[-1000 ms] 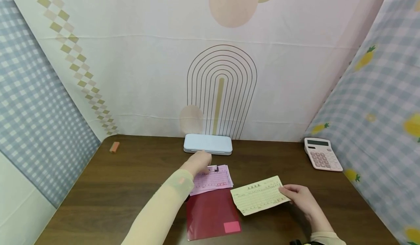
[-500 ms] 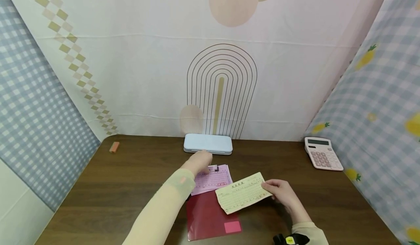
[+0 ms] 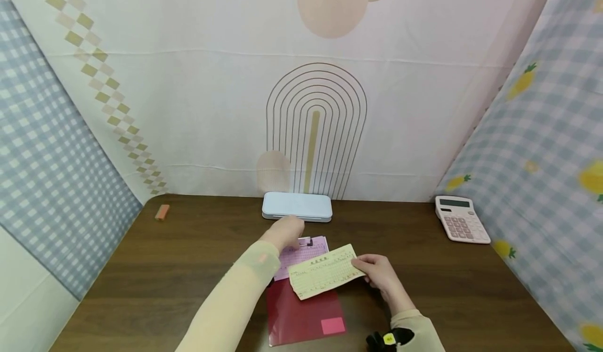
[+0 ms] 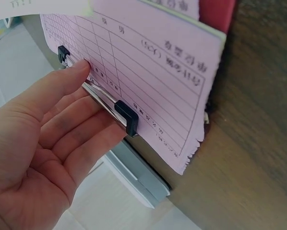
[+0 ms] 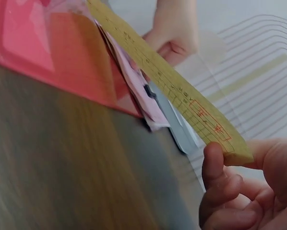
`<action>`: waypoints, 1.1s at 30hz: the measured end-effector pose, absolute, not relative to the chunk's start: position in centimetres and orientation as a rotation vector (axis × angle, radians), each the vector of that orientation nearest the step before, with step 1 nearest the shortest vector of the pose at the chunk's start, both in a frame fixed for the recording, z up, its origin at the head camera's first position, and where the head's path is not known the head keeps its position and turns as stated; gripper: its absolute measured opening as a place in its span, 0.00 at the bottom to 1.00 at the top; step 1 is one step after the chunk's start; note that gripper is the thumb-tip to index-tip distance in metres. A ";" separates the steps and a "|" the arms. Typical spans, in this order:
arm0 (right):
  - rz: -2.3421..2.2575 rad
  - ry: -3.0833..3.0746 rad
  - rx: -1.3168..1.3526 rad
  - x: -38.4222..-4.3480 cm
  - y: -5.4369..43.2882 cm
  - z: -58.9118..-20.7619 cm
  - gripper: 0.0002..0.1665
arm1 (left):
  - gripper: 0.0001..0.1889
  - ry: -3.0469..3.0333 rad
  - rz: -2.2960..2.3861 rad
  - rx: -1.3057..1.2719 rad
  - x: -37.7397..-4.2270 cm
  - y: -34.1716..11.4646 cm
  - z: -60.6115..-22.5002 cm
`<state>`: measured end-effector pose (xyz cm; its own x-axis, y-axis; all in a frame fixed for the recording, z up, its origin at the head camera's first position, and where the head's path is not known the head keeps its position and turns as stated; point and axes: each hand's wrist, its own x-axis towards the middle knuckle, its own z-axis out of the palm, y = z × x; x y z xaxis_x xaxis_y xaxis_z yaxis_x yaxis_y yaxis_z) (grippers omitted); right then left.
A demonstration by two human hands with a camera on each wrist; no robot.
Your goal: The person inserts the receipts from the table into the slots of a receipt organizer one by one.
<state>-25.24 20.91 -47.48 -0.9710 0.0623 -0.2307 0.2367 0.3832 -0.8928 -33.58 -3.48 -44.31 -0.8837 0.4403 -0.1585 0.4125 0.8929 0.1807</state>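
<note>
A red see-through clipboard (image 3: 303,315) lies on the table with pink printed forms (image 4: 148,67) at its clip end. My left hand (image 4: 57,129) grips the metal clip (image 4: 105,98), thumb on top and fingers curled underneath. In the head view the left hand (image 3: 286,232) hides part of the clip. My right hand (image 3: 379,276) pinches the right end of a pale yellow printed form (image 3: 325,272) between thumb and fingers. That yellow form is tilted and overlaps the pink forms and the board. The right wrist view shows the right hand (image 5: 244,191) holding its edge.
A light blue pencil case (image 3: 297,206) stands just behind the clip, against the back curtain. At the far right is a white calculator (image 3: 462,219). A small orange eraser (image 3: 162,212) lies at the back left of the brown wooden table (image 3: 155,278).
My right hand has carried the yellow form leftward, from beside the clipboard to over it and the pink forms. My left hand has stayed at the clip.
</note>
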 end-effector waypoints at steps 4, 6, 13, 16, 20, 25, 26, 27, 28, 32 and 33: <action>-1.703 2.448 0.294 -25.2 19.9 -47.8 0.14 | 0.11 2.858 0.190 0.654 -33.5 -3.4 -44.1; -1.716 2.443 0.304 -25.3 19.5 -47.9 0.14 | 0.11 2.855 0.190 0.650 -33.5 -3.4 -43.9; -1.711 2.428 0.308 -25.6 18.2 -48.4 0.13 | 0.12 2.853 0.192 0.630 -33.2 -3.4 -43.6; -1.718 2.428 0.303 -25.7 17.8 -48.6 0.13 | 0.11 2.855 0.190 0.631 -33.2 -3.4 -43.6; -1.731 2.427 0.294 -25.8 17.2 -48.9 0.14 | 0.11 2.851 0.191 0.637 -33.2 -3.4 -43.7; -1.779 2.374 0.275 -25.9 16.4 -49.1 0.14 | 0.10 2.834 0.178 0.630 -33.5 -3.5 -43.9; -1.787 2.364 0.268 -26.0 16.3 -49.2 0.14 | 0.10 2.833 0.173 0.628 -33.6 -3.5 -43.9; -1.796 2.352 0.267 -26.0 16.1 -49.2 0.14 | 0.10 2.833 0.168 0.629 -33.6 -3.5 -43.9; -1.804 2.342 0.263 -26.1 15.9 -49.2 0.15 | 0.10 2.833 0.166 0.631 -33.7 -3.6 -43.9; -1.853 2.285 0.271 -26.1 15.3 -49.3 0.15 | 0.10 2.822 0.199 0.633 -33.7 -3.7 -44.0; -1.863 2.270 0.278 -26.1 15.1 -49.4 0.14 | 0.10 2.819 0.207 0.633 -33.7 -3.7 -44.0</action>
